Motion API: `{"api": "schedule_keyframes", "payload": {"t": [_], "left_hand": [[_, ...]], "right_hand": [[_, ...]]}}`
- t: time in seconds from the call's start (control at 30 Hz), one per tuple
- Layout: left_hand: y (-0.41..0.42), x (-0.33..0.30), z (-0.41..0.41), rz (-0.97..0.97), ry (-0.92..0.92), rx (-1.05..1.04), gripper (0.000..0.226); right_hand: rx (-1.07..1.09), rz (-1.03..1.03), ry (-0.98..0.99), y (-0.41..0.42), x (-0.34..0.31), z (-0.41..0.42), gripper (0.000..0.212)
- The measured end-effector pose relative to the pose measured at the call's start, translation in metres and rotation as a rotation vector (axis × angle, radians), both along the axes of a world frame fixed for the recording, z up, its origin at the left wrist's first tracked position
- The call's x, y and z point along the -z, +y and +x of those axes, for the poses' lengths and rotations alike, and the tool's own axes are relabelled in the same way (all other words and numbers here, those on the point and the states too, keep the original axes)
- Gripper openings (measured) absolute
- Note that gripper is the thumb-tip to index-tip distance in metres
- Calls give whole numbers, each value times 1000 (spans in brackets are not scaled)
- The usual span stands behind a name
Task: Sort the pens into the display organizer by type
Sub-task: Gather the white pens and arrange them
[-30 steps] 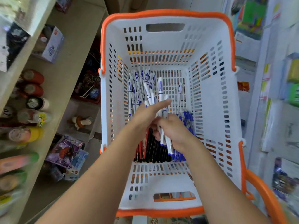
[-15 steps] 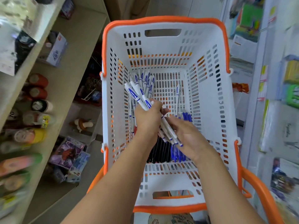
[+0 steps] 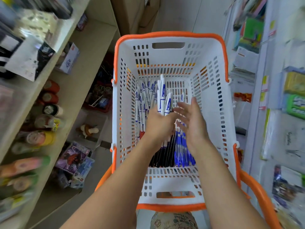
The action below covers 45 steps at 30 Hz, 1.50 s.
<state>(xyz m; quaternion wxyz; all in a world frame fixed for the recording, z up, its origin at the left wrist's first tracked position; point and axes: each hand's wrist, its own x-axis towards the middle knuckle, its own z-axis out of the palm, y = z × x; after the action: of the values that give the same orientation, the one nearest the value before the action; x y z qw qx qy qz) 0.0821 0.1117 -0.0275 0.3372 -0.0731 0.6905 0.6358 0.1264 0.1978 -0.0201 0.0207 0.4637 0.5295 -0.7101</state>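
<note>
A white basket with an orange rim [image 3: 214,100] fills the middle of the view. My left hand [image 3: 158,124] grips a bunch of white pens with blue print [image 3: 163,98], their ends pointing up and away. My right hand [image 3: 193,119] is beside the bunch with its fingers spread and holds nothing. More white pens [image 3: 143,96] lie on the basket floor at the far left. Black pens [image 3: 162,156] and blue pens [image 3: 182,151] lie side by side under my wrists. A red pen end [image 3: 141,134] shows left of my left hand.
Shelves on the left carry glue bottles [image 3: 47,123], small boxes [image 3: 69,60] and toy packs [image 3: 74,154]. On the right a rack holds packaged stationery [image 3: 295,103]. An orange handle [image 3: 262,195] hangs at the basket's near right.
My left hand has raised the pen bunch and turned it more upright. My right hand has let go of the bunch and opened beside it. The view has shifted back from the basket.
</note>
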Motion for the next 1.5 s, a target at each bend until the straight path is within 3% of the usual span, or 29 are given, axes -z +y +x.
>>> {"api": "schedule_keyframes", "payload": {"t": [0.07, 0.17, 0.27, 0.33, 0.47, 0.67, 0.93, 1.07, 1.13, 1.3, 1.4, 1.5], "left_hand": [[-10, -7, 3, -63, 52, 198, 11], [-21, -12, 6, -123, 126, 352, 23], [-29, -20, 4, -101, 128, 398, 32], [-33, -24, 5, -106, 143, 387, 35], [-49, -44, 6, -155, 207, 265, 35], [-159, -90, 15, -154, 250, -1, 32], [-426, -145, 100, -201, 236, -528, 11], [-580, -169, 170, -351, 275, -849, 19], [-643, -188, 202, -410, 301, -1022, 18], [-736, -222, 250, -481, 357, -1156, 22], [-757, -234, 253, -383, 421, -1159, 34], [-765, -240, 249, -89, 349, -1111, 28]], "right_hand": [[-83, 247, 203, 20, -25, -12, 60], [-296, 530, 395, 39, -59, -33, 61], [-840, 544, 274, 34, -72, -43, 81], [-1023, 452, 194, 26, -74, -42, 88], [-816, 378, 334, -5, -78, -43, 80], [-1022, 314, 398, -123, -120, -61, 72], [-1396, 138, 568, -424, -175, -27, 34], [-1343, 163, 817, -596, -189, 37, 13], [-1316, 137, 874, -663, -202, 70, 20], [-1408, 138, 911, -758, -235, 117, 21], [-1419, 213, 935, -783, -248, 120, 14], [-1412, 70, 793, -792, -259, 115, 12]]}}
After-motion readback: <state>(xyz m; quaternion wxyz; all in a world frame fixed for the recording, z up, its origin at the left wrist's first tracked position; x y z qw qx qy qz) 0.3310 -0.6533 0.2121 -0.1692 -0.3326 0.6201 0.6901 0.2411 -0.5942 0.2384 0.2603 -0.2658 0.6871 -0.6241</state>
